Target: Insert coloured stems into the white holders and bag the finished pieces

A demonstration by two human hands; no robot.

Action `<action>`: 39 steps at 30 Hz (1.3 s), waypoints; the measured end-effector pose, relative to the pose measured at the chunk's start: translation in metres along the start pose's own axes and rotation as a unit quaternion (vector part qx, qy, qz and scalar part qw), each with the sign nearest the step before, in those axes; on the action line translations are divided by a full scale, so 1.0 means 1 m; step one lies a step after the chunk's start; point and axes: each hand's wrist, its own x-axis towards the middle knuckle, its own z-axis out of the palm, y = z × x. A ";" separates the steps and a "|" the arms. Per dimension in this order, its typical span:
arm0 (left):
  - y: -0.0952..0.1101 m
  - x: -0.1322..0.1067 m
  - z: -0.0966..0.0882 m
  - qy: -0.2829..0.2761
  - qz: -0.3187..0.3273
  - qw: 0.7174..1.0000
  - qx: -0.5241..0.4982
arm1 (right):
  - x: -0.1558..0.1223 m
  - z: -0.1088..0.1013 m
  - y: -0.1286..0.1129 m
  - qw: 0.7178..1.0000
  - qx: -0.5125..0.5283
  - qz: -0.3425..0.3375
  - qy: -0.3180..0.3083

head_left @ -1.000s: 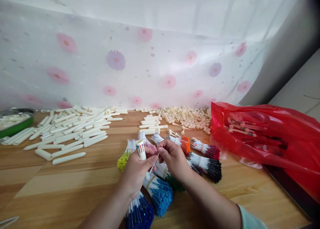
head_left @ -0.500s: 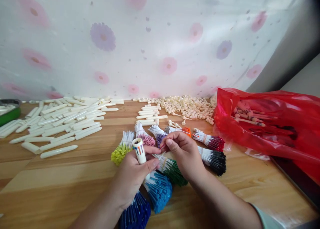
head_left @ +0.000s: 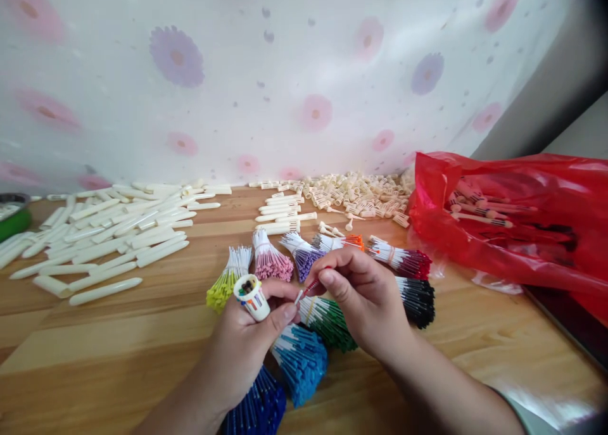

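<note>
- White plastic with coloured stripes near its mouth: the pen barrel stands tilted in the left hand, open end up, above the near middle of the wooden table. Dark refill ends show inside the opening.
- The left hand is closed around the barrel's lower part, thumb pressed along the side, so the mouth stays free.
- The right hand pinches a red refill between thumb and forefinger. The refill's tip points toward the barrel and lies just beside the left thumb.
- The refill looks very light, thin and bendy, and probably smooth enough to slip. A pinch close to the leading end would likely stop it from flexing, while a grip far back would let it wander.
- The barrel seems light and stiff, a hollow tube that should tolerate a firm wrap around its middle.
- Banded bundles of refills fan out beneath and around the hands: yellow bundle, pink bundle, purple bundle, orange bundle, dark red bundle, black bundle, green bundle, light blue bundle and dark blue bundle.
- Loose white barrels lie scattered at the left, a heap of small cream parts sits at the back, and a red plastic bag holding more pieces lies at the right.
- A green-rimmed tray shows at the far left edge.
</note>
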 end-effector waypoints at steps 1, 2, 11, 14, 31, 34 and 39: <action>0.000 0.000 0.000 0.002 0.006 1.000 0.014 | -0.001 0.000 0.000 1.000 -0.007 -0.003 -0.002; -0.001 0.000 -0.001 0.005 0.011 1.000 0.026 | -0.001 -0.001 0.001 1.000 -0.017 -0.005 -0.004; 0.004 0.001 0.001 0.008 0.051 0.996 0.074 | -0.002 -0.002 -0.002 0.988 -0.147 -0.034 -0.009; 0.006 0.001 0.001 0.005 0.054 0.995 0.080 | -0.001 -0.002 -0.003 0.985 -0.165 -0.046 -0.010; 0.007 0.000 0.006 0.043 0.028 0.998 0.044 | -0.005 0.006 0.010 0.988 -0.155 -0.015 -0.005; 0.002 -0.001 0.006 0.042 0.012 0.998 0.034 | -0.004 0.007 0.009 0.987 -0.158 -0.011 -0.013; 0.000 -0.001 0.007 0.055 -0.003 0.998 0.016 | -0.003 0.008 0.008 0.979 -0.200 -0.030 -0.023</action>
